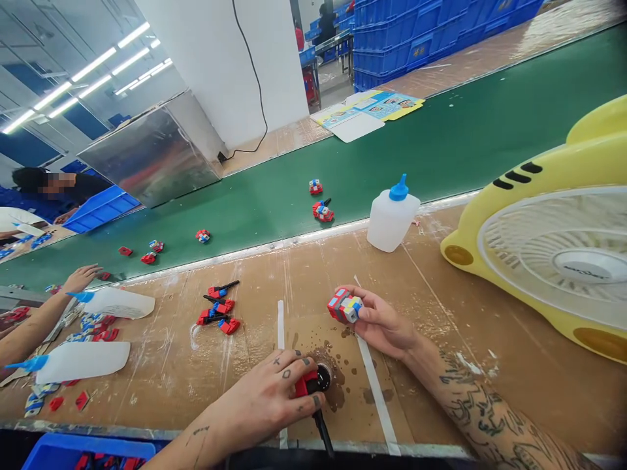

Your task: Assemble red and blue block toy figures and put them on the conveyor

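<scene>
— Fingers first?
— Right hand [385, 326]: thumb and fingertips pinching a block [343, 305], held up over the table [161, 313]. Left hand [274, 398]: curled round a red part [304, 384] with a black rod [322, 427], down low beside a shiny black round thing [323, 377]. My own hand hides most of that grip.
— Round thing: pot or wheel?
— Can't tell. Wet drops [337, 396] around it, between two tape strips [375, 398].
— What could go wrong?
— Block could slip if my fingertips are damp. Dragging my left hand sideways might smear the drops or knock the round thing. Rod points my way, so it might catch the table edge.
— Further out?
— Loose cluster of red parts with rods [218, 307] past my left hand. More blocks [316, 187] on the belt [264, 189]. Far left: two bottles [117, 302] lying down, a co-worker's hand [82, 279] near the upper one. Bin [93, 440] lower left.
— Anything in the way?
— Upright bottle [392, 220] at the belt's near edge, beyond my right hand; a careless reach could tip it. Fan [582, 267] crowds the right side.
</scene>
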Demonstrator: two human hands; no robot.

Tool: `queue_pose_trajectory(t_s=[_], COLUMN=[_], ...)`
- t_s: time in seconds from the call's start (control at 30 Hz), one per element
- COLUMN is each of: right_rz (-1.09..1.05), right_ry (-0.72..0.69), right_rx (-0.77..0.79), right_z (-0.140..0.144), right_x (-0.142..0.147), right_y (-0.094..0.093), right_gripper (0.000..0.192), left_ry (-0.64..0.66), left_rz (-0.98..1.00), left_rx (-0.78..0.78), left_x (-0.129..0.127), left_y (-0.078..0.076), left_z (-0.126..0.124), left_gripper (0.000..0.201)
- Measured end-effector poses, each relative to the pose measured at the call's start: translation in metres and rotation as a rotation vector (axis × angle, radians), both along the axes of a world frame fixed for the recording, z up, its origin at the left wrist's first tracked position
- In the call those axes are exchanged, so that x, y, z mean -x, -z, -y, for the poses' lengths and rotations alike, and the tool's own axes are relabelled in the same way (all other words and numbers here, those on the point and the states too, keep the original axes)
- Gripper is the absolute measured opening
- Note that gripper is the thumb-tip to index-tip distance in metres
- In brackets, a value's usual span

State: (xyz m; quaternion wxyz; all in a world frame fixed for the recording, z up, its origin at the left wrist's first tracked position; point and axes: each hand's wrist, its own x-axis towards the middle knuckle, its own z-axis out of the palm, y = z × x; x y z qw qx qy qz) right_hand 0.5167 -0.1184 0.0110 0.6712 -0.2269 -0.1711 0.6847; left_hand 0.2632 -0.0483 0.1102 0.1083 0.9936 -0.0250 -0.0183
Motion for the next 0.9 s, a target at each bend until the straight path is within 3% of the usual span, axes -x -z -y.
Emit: queue_pose_trajectory(t_s=[0.1,0.23,0.3,0.43,0.6,0.77,0.9], right_rz=[0.120,0.313,0.367,0.481,0.774,0.872,1.159], right_ry=[0.032,0.095,0.105,0.157,0.248,0.347,0.452], right_rx=[-0.046,-0.112,-0.106,-0.078,0.006,0.023,-0.089], right_z=[0.003,0.005,0.004,0.003,0.003,-0.005,-0.023], right_x=[0.006,0.015,0.017,0.019,0.022,0.022,0.016], right_y=[-0.004,-0.009,-0.010,-0.006,-0.005,-0.016,-0.029], right_gripper=[0.059,0.057,0.056,0.059,0.058,0.054,0.049], left_ry=[-0.221,-0.747,-0.898,-0.895,-0.903,-0.890,-0.854], left_rz=[0.132,0.369,0.465,0.491,0.566,0.687,0.698], left_rx=[0.285,0.792,0.993,1.128,1.264,1.397,1.453], left_x=[0.006,0.003,-0.005,-0.026,-0.050,-0.066,-0.081], left_y=[0.010,0.029,0.035,0.038,0.042,0.043,0.039], left_z=[-0.004,-0.007,-0.007,-0.008,-0.013,-0.021,-0.029], left_gripper=[0.038,0.036,0.039,0.043,0.044,0.043,0.041])
